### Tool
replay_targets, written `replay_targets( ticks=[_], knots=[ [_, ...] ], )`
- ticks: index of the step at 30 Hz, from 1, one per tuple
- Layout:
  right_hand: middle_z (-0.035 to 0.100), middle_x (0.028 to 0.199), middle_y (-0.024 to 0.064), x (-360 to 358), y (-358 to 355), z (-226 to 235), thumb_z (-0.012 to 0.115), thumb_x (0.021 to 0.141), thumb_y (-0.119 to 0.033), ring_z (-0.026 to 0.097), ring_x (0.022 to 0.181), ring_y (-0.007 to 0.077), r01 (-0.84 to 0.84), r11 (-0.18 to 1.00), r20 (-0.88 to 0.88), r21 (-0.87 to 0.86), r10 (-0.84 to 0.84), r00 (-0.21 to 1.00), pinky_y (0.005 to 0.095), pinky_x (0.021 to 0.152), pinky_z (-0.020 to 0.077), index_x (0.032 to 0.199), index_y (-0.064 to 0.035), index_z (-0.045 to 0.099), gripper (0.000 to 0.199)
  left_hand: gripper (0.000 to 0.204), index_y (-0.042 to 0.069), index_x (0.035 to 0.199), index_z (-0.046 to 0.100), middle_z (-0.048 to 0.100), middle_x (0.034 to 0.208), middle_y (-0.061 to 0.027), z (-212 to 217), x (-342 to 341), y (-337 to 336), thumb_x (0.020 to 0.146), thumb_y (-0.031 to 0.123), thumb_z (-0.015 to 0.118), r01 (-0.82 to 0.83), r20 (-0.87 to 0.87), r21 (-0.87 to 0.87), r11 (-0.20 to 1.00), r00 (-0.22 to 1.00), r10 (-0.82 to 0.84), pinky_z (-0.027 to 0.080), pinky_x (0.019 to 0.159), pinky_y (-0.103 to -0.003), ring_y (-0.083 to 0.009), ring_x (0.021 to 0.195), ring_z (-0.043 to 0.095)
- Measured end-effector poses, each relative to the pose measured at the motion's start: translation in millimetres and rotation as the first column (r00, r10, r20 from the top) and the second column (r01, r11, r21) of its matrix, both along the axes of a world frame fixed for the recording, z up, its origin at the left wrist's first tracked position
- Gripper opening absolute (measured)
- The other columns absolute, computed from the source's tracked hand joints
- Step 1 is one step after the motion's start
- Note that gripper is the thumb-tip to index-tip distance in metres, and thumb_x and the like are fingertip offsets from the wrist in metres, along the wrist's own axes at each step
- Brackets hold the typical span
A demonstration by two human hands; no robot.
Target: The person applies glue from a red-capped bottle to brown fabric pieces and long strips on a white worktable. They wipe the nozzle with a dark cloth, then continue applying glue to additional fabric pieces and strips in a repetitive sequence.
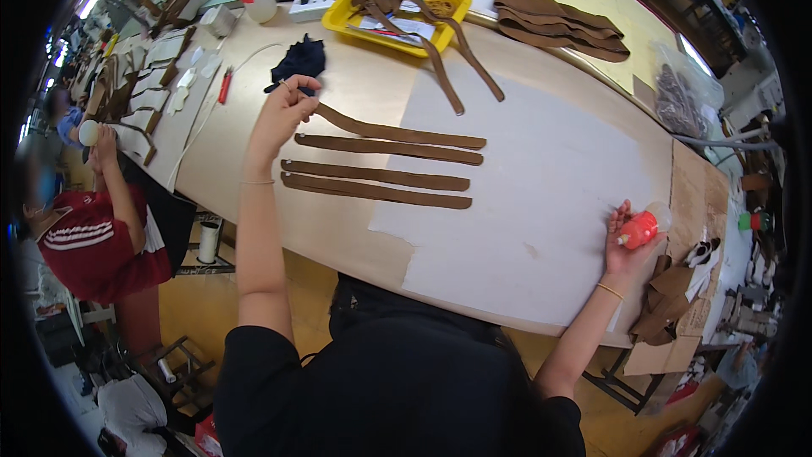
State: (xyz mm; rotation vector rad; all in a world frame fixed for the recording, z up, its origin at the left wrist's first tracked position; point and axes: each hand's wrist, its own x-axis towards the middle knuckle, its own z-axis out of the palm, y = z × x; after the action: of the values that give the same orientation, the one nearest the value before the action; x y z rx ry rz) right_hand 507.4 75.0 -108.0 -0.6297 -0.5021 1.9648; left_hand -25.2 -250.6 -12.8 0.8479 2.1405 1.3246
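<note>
Several long brown leather strips point(381, 167) lie side by side across a tan worktable point(338, 233), their right ends on a white sheet point(541, 195). My left hand point(283, 114) rests at the left end of the topmost strip point(397, 132), fingers pinching its tip. Far to the right, near the table's front edge, my right hand point(624, 241) is closed around a small red and white squeeze bottle point(643, 226). A dark blue cloth point(299, 59) lies just beyond my left hand.
A yellow tray point(351, 17) heaped with brown straps stands at the back, and two straps trail from it toward the white sheet. More folded straps point(558, 24) lie at the back right. Brown cardboard pieces point(672, 296) sit at the right. A person in red point(93, 228) works at the left.
</note>
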Motion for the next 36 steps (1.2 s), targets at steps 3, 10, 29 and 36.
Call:
replay_targets(
  ticks=[3,10,29,36],
  knots=[
    [0.053,0.122,0.0222,-17,-8,17,0.051,0.077,-0.073,0.053,0.11,0.0339,-0.046,0.999,-0.013,0.006,0.047,0.999,0.0474,0.093,0.0453,0.105,-0.001,0.056,0.077,0.019,0.002,0.101,0.063,0.061,0.082,0.0001,37,18,16,0.084,0.009,0.066,0.137,0.242,0.162,0.977,0.955,-0.174,0.044,0.066,-0.021,-0.0069,0.07,0.053],
    [0.05,0.129,0.0262,-93,-36,45,0.04,0.076,-0.081,0.054,0.113,0.0391,-0.32,0.938,-0.089,0.136,0.333,0.939,0.0459,0.097,0.0423,0.105,-0.0036,0.06,0.085,0.032,-0.002,0.103,0.062,0.064,0.094,-0.005,123,96,73,0.073,-0.005,0.072,0.418,0.291,0.16,0.894,0.846,-0.447,0.051,0.077,-0.02,-0.0086,0.084,0.062],
    [0.04,0.137,0.0301,-77,-125,46,0.038,0.074,-0.084,0.032,0.132,0.0465,-0.65,0.757,-0.397,0.067,0.618,0.679,0.0555,0.107,0.0277,0.089,-0.0026,0.059,0.086,0.018,-0.002,0.09,0.069,0.065,0.072,-0.005,78,163,268,0.079,0.012,0.072,0.77,-0.068,-0.055,0.636,0.632,-0.772,0.047,0.052,-0.022,-0.0099,0.059,0.059],
    [0.036,0.141,0.0293,-30,-130,31,0.032,0.081,-0.079,0.032,0.134,0.0402,-0.302,0.949,-0.117,-0.094,0.291,0.95,0.0471,0.11,0.0261,0.088,0.0008,0.062,0.086,0.02,-0.004,0.097,0.064,0.066,0.073,-0.0085,-65,145,313,0.08,0.006,0.069,0.645,0.01,-0.143,0.751,0.76,-0.65,0.049,0.05,-0.025,-0.0125,0.06,0.063]
  ],
)
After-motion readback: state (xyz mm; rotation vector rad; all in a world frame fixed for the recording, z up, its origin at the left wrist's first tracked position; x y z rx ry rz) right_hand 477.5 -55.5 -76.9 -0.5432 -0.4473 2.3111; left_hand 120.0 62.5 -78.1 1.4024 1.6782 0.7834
